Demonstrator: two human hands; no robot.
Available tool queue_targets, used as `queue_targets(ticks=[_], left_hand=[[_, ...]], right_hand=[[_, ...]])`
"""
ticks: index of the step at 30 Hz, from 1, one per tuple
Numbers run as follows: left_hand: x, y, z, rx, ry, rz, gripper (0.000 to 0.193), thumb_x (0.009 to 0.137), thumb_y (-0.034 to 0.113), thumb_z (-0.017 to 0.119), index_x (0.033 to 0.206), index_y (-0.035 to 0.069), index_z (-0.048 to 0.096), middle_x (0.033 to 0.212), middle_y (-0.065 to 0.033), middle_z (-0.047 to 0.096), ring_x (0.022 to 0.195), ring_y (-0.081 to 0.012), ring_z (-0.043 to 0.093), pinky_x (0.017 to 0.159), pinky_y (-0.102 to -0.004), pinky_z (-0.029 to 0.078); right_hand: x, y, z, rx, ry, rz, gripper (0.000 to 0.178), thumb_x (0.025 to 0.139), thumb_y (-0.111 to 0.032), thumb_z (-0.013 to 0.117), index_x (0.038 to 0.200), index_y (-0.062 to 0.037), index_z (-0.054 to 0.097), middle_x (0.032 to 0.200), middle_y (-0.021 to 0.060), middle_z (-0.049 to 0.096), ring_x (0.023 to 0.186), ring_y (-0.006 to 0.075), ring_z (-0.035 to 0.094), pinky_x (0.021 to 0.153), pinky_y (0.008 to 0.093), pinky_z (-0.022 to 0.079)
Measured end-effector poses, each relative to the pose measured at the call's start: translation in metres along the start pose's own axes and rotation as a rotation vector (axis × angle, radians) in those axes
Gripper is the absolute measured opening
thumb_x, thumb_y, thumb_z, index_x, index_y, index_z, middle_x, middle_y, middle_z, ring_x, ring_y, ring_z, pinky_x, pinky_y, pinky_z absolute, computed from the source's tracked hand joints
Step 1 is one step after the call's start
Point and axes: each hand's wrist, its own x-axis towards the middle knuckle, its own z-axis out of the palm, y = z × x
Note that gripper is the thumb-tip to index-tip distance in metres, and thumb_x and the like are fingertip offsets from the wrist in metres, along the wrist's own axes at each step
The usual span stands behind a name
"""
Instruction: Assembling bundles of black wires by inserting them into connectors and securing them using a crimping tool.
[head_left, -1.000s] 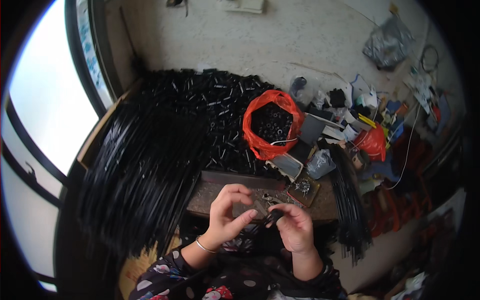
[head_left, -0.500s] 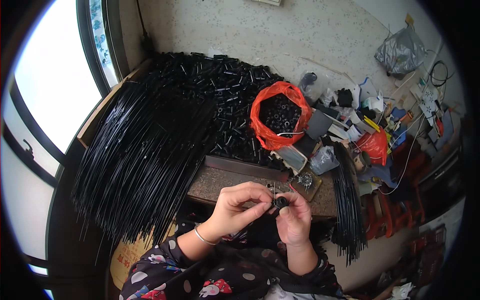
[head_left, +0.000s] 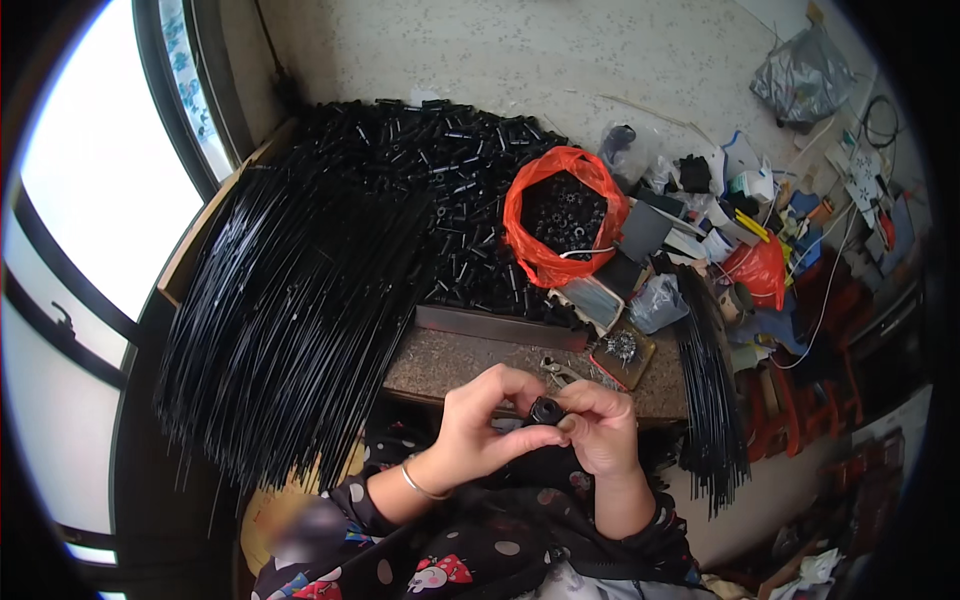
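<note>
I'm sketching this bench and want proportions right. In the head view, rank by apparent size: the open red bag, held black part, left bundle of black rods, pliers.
1. Left bundle of black rods
2. Open red bag
Unranked, smallest: held black part and partly hidden pliers look too alike.

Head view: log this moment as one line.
left hand: gripping black cylindrical fitting | right hand: gripping same fitting | left: thin black rods | beyond: red plastic bag

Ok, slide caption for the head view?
Left hand and right hand hold a small black part near an open red bag.
</note>
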Motion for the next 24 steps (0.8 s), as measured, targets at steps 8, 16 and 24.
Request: queue_targets(ticks=[8, 16, 24], left_hand=[[0.001, -0.01, 0.002, -0.052, -0.187, 0.15, 0.029, 0.09, 0.025, 0.046, 0.103, 0.0, 0.051, 0.077, -0.011, 0.058, 0.07, -0.0205, 0.058, 0.063, -0.0292, 0.045], [-0.016, 0.004, 0.002, -0.71, -0.358, -0.453, 0.071, 0.08, 0.068, 0.037, 0.095, 0.0, 0.046, 0.073, -0.0101, 0.055, 0.055, -0.0124, 0.052, 0.046, -0.0196, 0.038], [-0.014, 0.006, 0.011, -0.683, -0.017, -0.309, 0.036, 0.089, 0.036, 0.051, 0.089, 0.001, 0.052, 0.078, -0.0037, 0.054, 0.061, -0.004, 0.047, 0.054, -0.0169, 0.036]], right_hand=[[0.007, 0.012, 0.001, -0.051, 0.004, -0.005, 0.037, 0.067, -0.007, 0.078, 0.09, -0.0055, 0.049, 0.076, -0.004, 0.044, 0.064, 0.0015, 0.04, 0.056, 0.0136, 0.035], [0.0, -0.012, 0.016, -0.419, -0.025, -0.058, 0.074, 0.056, -0.02, 0.085, 0.115, -0.0067, 0.042, 0.092, 0.0003, 0.041, 0.07, 0.0064, 0.04, 0.061, 0.0192, 0.037], [-0.001, -0.052, 0.034, -1.423, 0.044, -0.844, 0.03, 0.061, -0.018, 0.075, 0.085, -0.0062, 0.063, 0.08, 0.0029, 0.051, 0.074, 0.0233, 0.049, 0.07, 0.0361, 0.037]])
